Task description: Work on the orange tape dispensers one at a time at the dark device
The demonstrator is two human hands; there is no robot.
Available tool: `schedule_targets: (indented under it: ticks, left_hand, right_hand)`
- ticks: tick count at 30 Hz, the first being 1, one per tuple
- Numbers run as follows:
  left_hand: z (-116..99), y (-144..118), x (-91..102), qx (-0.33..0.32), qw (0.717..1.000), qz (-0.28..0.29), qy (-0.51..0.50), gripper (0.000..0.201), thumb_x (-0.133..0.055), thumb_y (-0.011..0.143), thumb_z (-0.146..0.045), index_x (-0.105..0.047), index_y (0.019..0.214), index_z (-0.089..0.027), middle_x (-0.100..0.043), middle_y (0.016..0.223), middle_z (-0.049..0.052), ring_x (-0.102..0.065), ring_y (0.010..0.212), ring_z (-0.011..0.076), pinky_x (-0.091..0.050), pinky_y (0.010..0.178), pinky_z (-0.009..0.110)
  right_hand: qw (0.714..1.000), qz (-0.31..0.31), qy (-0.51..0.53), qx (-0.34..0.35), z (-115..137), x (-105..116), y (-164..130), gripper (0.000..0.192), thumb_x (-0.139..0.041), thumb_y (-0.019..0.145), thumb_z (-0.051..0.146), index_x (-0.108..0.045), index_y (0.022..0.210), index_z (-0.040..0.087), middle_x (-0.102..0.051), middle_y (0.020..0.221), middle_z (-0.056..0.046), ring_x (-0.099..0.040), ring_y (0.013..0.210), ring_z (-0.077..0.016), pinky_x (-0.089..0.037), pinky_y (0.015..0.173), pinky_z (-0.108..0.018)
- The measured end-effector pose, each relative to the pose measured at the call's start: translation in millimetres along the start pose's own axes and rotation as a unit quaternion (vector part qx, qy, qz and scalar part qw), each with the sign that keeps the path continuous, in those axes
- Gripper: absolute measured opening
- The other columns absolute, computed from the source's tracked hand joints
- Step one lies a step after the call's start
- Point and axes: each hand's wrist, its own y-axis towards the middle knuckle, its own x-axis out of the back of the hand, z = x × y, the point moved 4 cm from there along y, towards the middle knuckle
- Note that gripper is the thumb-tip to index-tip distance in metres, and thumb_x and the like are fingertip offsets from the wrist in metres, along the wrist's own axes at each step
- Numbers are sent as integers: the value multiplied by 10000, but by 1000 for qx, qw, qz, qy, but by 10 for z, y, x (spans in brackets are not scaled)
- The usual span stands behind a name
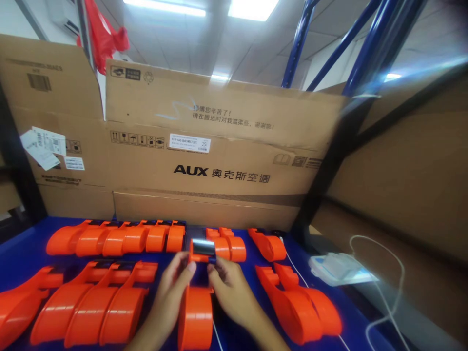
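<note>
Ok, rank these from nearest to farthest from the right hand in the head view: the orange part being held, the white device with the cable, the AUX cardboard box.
1. Orange part: at the right hand, fingers touching its top end.
2. White device: to the right, on the blue table's edge.
3. AUX cardboard box: behind, upright along the table's back.

Orange dispensers (pixel 109 307) crowd both sides (cardboard boxes (pixel 204 161) behind).

A blue table (pixel 22 253) carries rows of orange plastic housings (pixel 109 304), cardboard boxes (pixel 219 165) far, a white charger (pixel 340 268) right.
</note>
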Motion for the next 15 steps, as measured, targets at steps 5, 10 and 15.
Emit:
schedule_targets:
  ticks: [5, 10, 15]
  left_hand:
    - [-69, 36, -52, -31, 998, 46, 14, 445, -753, 802, -481, -722, 1157, -215, -743, 1179, 71, -659, 1093, 287, -498, 945, 351]
    - [-57, 66, -34, -33, 998, 45, 21, 439, -760, 800, -467, -737, 1156, -210, -753, 1154, 71, -660, 1068, 279, -511, 902, 327]
    - [-46, 54, -29, -35, 998, 55, 22, 434, -748, 818, -456, -733, 1176, -211, -750, 1171, 68, -670, 1031, 264, -511, 896, 319]
  right_hand:
    - [1000, 3, -9, -2, -19, -77, -1, 211, -433, 928, 204, -557, 762, 165, -496, 671, 24, -438, 623, -125, -322, 554, -218]
    - [999, -17, -31, -1, 0, -63, 33, 244, -409, 904, 176, -458, 665, 188, -453, 613, 44, -411, 589, -111, -279, 543, -220]
    - [999, -21, -37, -2, 2, -43, 23, 247, -403, 886, 166, -426, 641, 195, -439, 595, 49, -409, 574, -107, -265, 535, -220]
